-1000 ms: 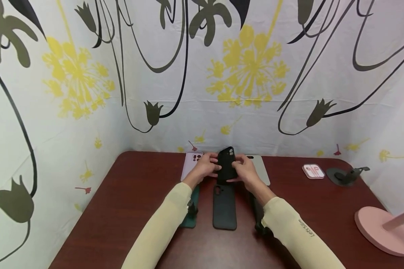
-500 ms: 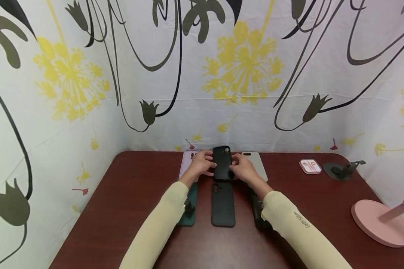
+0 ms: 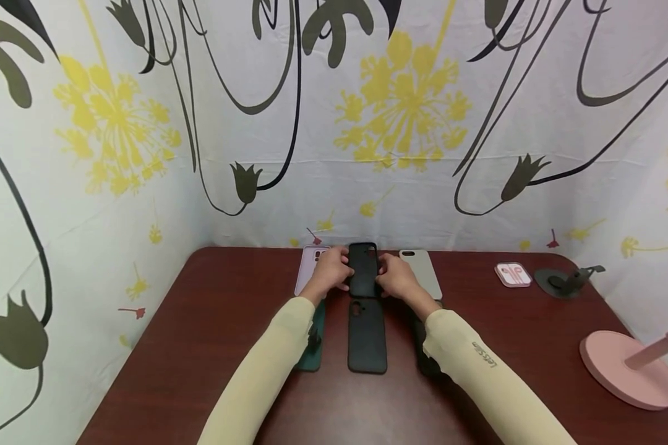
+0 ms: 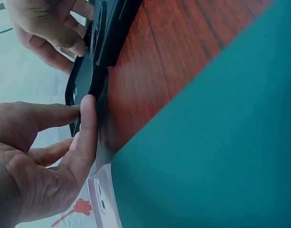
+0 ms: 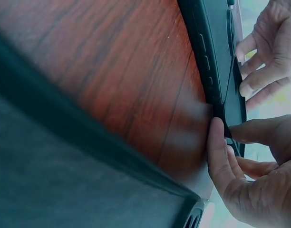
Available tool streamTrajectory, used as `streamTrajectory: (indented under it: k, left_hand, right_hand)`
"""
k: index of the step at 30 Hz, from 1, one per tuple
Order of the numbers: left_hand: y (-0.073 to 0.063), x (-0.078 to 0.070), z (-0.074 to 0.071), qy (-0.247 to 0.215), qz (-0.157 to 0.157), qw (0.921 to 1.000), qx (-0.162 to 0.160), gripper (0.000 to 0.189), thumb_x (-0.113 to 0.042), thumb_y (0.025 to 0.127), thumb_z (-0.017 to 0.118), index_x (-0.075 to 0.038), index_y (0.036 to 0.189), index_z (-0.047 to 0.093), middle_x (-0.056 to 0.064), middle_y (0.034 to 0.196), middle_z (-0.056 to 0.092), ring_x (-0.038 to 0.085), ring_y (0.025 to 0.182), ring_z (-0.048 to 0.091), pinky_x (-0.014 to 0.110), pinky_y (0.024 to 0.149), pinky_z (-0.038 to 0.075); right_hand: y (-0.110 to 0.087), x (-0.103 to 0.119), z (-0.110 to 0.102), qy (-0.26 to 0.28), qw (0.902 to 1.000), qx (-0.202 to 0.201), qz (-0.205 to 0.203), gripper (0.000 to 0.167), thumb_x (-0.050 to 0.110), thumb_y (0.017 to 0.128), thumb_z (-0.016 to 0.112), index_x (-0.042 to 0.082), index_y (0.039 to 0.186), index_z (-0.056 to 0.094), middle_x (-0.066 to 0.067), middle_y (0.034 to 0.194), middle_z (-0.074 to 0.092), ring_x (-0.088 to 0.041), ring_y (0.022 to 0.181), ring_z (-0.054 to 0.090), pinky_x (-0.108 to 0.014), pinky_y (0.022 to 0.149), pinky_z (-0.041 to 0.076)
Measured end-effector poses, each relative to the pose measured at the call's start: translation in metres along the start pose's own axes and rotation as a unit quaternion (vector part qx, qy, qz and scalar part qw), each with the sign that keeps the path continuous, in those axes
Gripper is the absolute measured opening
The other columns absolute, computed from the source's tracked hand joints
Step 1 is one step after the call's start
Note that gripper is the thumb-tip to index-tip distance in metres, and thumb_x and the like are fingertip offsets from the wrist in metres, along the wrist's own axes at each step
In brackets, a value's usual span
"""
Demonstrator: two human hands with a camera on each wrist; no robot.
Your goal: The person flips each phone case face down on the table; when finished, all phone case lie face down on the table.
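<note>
At the back middle of the table lies a black phone case (image 3: 363, 275), low against the tabletop in the head view. My left hand (image 3: 329, 272) pinches its left edge, thumb on top and fingers at the side, as the left wrist view also shows at the case's edge (image 4: 74, 95). From the other side my right hand (image 3: 398, 278) pinches the right edge; in the right wrist view its thumb and fingers (image 5: 219, 142) are at the rim. A second black phone case (image 3: 367, 340) lies directly in front, its far end right by the held one.
Left of the middle lie a lilac case (image 3: 306, 272) and, nearer, a teal case (image 3: 312, 358) partly under my forearm. On the right are a light grey case (image 3: 425, 272) and a dark case (image 3: 423, 349). Farther right stand a small white-and-red box (image 3: 513, 275), a black stand (image 3: 568, 282) and a pink base (image 3: 626, 371).
The black phone case has come down from a tilted, raised pose to lie straight in line behind the other black case. Both hands have lowered with it and keep hold of its sides.
</note>
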State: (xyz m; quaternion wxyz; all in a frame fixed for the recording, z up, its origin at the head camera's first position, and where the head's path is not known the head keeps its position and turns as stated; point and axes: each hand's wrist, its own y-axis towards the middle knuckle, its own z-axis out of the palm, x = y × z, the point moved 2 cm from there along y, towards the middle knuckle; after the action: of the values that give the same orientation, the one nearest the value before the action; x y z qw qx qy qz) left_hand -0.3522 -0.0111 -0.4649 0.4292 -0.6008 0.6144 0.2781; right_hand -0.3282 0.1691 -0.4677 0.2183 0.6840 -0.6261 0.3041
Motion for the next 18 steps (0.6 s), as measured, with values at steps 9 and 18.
streamTrajectory:
  k: [9, 18]
  left_hand:
    - [0.0056, -0.0006, 0.0033, 0.098, 0.014, 0.9951, 0.003, 0.056, -0.002, 0.097, 0.072, -0.003, 0.151, 0.056, 0.013, 0.13, 0.067, 0.025, 0.086, 0.073, 0.031, 0.053, 0.061]
    - [0.006, -0.0003, 0.0036, 0.092, 0.004, 0.9957, 0.0, 0.056, -0.001, 0.097, 0.073, -0.003, 0.15, 0.056, 0.014, 0.13, 0.066, 0.021, 0.075, 0.072, 0.03, 0.054, 0.062]
  right_hand:
    - [0.0005, -0.0006, 0.0006, -0.008, 0.9999, 0.006, 0.004, 0.053, 0.002, 0.099, 0.065, -0.006, 0.149, 0.05, -0.02, 0.114, 0.064, -0.021, 0.069, 0.073, -0.032, 0.06, 0.063]
    - [-0.0001, 0.0001, 0.0009, 0.014, 0.9997, 0.013, 0.015, 0.054, 0.002, 0.099, 0.068, -0.005, 0.149, 0.05, -0.021, 0.116, 0.063, -0.025, 0.076, 0.074, -0.032, 0.061, 0.064]
